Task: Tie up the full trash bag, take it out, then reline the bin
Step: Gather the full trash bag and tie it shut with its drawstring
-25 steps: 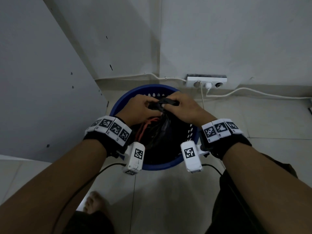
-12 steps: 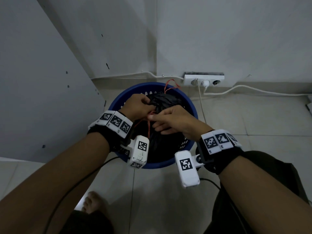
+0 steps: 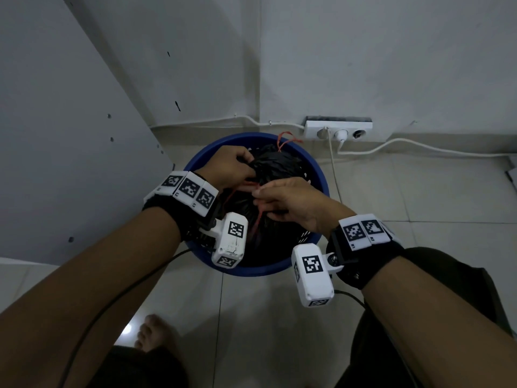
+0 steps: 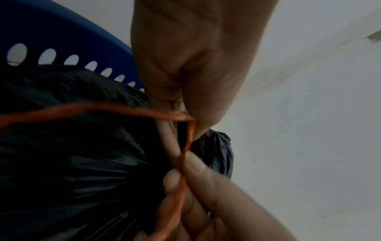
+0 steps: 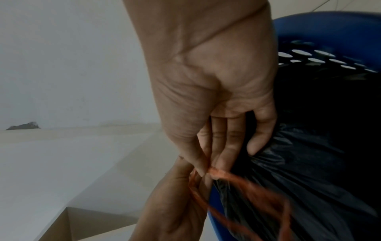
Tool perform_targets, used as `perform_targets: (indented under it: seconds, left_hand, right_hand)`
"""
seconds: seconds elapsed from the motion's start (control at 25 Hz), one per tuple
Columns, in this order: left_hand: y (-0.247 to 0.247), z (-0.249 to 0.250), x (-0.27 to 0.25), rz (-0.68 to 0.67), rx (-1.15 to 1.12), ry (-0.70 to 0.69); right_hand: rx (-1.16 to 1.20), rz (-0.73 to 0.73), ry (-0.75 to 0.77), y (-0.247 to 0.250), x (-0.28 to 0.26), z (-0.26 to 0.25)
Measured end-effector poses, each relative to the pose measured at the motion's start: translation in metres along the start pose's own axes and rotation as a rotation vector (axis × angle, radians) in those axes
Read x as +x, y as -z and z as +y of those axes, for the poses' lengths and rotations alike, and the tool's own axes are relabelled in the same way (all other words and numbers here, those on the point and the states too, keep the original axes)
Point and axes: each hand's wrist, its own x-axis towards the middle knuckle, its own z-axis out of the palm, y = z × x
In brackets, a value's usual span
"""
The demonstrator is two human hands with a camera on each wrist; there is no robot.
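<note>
Pinching the orange drawstring [image 3: 258,214], the right hand [image 3: 291,203] draws it taut while the left hand [image 3: 229,166] clamps the gathered neck of the black trash bag [image 3: 277,166], which sits inside the blue bin [image 3: 319,175], so the knot can bite.

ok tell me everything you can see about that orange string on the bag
The thin orange string looks like twisted plastic twine. It lies across the gathered top of the black plastic trash bag in the round blue perforated bin. The right hand pinches it, the left hand holds it too; a loose end sticks up behind.
</note>
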Motion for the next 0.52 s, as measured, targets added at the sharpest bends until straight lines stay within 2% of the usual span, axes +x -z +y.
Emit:
perform_targets:
  seconds: [0.16, 0.2, 0.24, 0.32, 0.4, 0.52]
  left_hand:
    - [0.001, 0.005, 0.0, -0.062, -0.345, 0.222]
    - [0.0, 0.005, 0.0, -0.082, -0.369, 0.278]
    - [-0.003, 0.005, 0.002, -0.086, -0.28, 0.289]
    - [-0.01, 0.0, 0.007, 0.003, 0.076, 0.165]
    - [-0.016, -0.004, 0.007, 0.099, 0.292, -0.004]
    - [-0.01, -0.013, 0.015, 0.038, 0.202, -0.12]
  right_hand:
    - [0.081, 0.054, -0.027, 0.021, -0.003, -0.001]
    - [0.037, 0.083, -0.036, 0.026, -0.004, -0.001]
    - [-0.018, 0.098, -0.05, 0.03, -0.006, 0.0]
    - [-0.064, 0.073, -0.085, 0.031, -0.009, 0.001]
    - [0.024, 0.025, -0.105, 0.026, -0.01, -0.001]
    - [0.355, -0.002, -0.167, 0.024, -0.008, -0.006]
